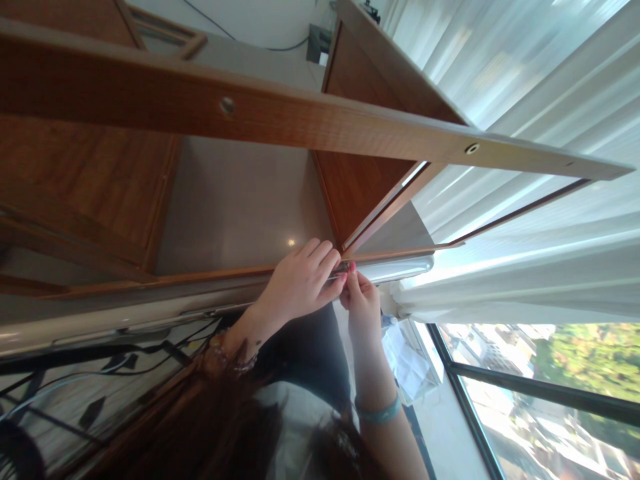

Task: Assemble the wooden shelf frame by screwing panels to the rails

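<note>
A brown wooden furniture frame (280, 120) with panels stands on a grey tabletop (240, 200). My left hand (303, 277) lies over the frame's thin lower rail (215, 273), at the corner below an upright panel (360, 193). Its fingers are curled, with thumb and fingertips drawn together. Close against it, my right hand (361, 300) pinches with thumb and index finger at the same corner. Between the fingertips of both hands sits a small, thin, dark metallic piece (343, 267), mostly hidden, so its kind is unclear.
Over the work runs a long wooden rail with holes, close to my head. White curtains (510, 267) hang to the right, above a window (545, 373). Papers (407, 360) lie low on the right. Cables (65, 383) and dark metal bars lie below the table's edge at left.
</note>
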Motion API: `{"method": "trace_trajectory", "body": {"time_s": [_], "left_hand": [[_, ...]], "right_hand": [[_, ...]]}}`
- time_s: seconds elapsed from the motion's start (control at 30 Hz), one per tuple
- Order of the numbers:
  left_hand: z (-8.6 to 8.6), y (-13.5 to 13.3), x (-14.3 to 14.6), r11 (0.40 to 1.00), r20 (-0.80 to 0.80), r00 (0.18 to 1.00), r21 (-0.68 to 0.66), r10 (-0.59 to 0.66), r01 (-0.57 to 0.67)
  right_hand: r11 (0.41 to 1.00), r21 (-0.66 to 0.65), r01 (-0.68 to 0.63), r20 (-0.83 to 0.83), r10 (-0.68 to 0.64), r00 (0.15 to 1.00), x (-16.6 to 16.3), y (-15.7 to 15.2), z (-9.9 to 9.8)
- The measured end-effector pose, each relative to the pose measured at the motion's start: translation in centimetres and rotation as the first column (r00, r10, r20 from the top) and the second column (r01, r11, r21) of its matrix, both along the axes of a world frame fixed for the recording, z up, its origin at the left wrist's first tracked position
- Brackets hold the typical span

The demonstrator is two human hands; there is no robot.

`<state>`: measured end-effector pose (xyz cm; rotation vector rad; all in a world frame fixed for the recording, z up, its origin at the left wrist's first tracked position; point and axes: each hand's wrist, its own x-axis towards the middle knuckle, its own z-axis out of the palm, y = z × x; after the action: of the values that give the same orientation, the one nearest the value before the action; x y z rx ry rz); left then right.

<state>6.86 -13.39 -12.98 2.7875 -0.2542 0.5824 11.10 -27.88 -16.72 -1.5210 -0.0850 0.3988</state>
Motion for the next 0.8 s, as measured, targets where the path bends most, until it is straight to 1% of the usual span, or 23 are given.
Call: {"method": "trace_trajectory", "body": {"time_s": [0.07,0.13,0.2,0.23,0.3,0.33,0.37,0.4,0.43,0.47,0.5,0.53,0.57,0.63,0.67,0.73,0.8], "left_hand": [[0.0,0.0,0.0,1.0,0.001,1.0,0.01,-0.014,0.014],[-0.1,0.1,0.1,0.998,0.007,1.0,0.056,-0.011,0.011],[-0.3,0.1,0.1,0.995,0.006,1.0,0.102,-0.005,0.005],[-0.3,0.1,0.1,0.993,0.003,1.0,0.114,-0.004,0.003],[-0.4,0.2,0.1,0.992,-0.005,1.0,0.123,-0.002,0.003],[-0.4,0.2,0.0,0.992,-0.008,1.0,0.122,-0.001,0.002],[-0.4,0.2,0.0,0.993,-0.009,1.0,0.121,0.0,0.001],[-0.5,0.3,0.0,0.993,-0.01,1.0,0.119,0.002,-0.001],[-0.5,0.3,0.0,0.993,-0.01,1.0,0.116,0.005,-0.004],[-0.5,0.3,0.0,0.994,-0.008,1.0,0.113,0.009,-0.008],[-0.5,0.3,0.1,0.994,-0.005,1.0,0.111,0.012,-0.011],[-0.5,0.3,0.1,0.994,-0.003,1.0,0.11,0.013,-0.012],[-0.5,0.3,0.1,0.994,-0.001,1.0,0.111,0.012,-0.012],[-0.5,0.2,0.1,0.994,0.005,1.0,0.112,0.007,-0.008],[-0.5,0.2,0.1,0.994,0.01,1.0,0.112,0.005,-0.006],[-0.5,0.3,0.1,0.994,0.02,1.0,0.113,0.008,-0.01],[-0.5,0.3,0.1,0.993,0.029,0.999,0.117,0.014,-0.017]], "right_hand": [[0.994,0.106,-0.02,-0.112,0.032,0.993,0.2,0.1,-0.2],[0.985,0.168,-0.032,-0.183,0.063,0.981,0.3,0.3,-0.4],[0.984,0.178,-0.034,-0.188,0.068,0.98,0.4,0.4,-0.5],[0.986,0.162,-0.04,-0.17,0.068,0.983,0.5,0.4,-0.4],[0.996,0.067,-0.057,-0.087,0.063,0.994,0.4,0.4,-0.3],[0.998,-0.022,-0.054,-0.011,0.054,0.998,0.3,0.3,-0.2],[0.99,-0.139,-0.032,0.089,0.045,0.995,0.2,0.1,-0.1],[0.962,-0.271,0.017,0.21,0.042,0.977,0.2,-0.1,0.0],[0.913,-0.398,0.093,0.343,0.054,0.938,0.1,-0.4,-0.1],[0.848,-0.496,0.185,0.473,0.086,0.877,0.0,-0.8,-0.1],[0.784,-0.558,0.27,0.581,0.137,0.803,0.0,-1.1,-0.2],[0.734,-0.588,0.339,0.661,0.195,0.724,0.0,-1.5,-0.3],[0.702,-0.598,0.387,0.718,0.255,0.648,0.0,-1.9,-0.5],[0.679,-0.597,0.428,0.777,0.357,0.519,0.1,-2.4,-0.5],[0.673,-0.599,0.434,0.787,0.397,0.472,0.2,-2.6,-0.4],[0.66,-0.608,0.442,0.791,0.462,0.4,0.4,-2.8,0.1],[0.637,-0.627,0.448,0.779,0.516,0.356,0.4,-2.7,0.7]]}}
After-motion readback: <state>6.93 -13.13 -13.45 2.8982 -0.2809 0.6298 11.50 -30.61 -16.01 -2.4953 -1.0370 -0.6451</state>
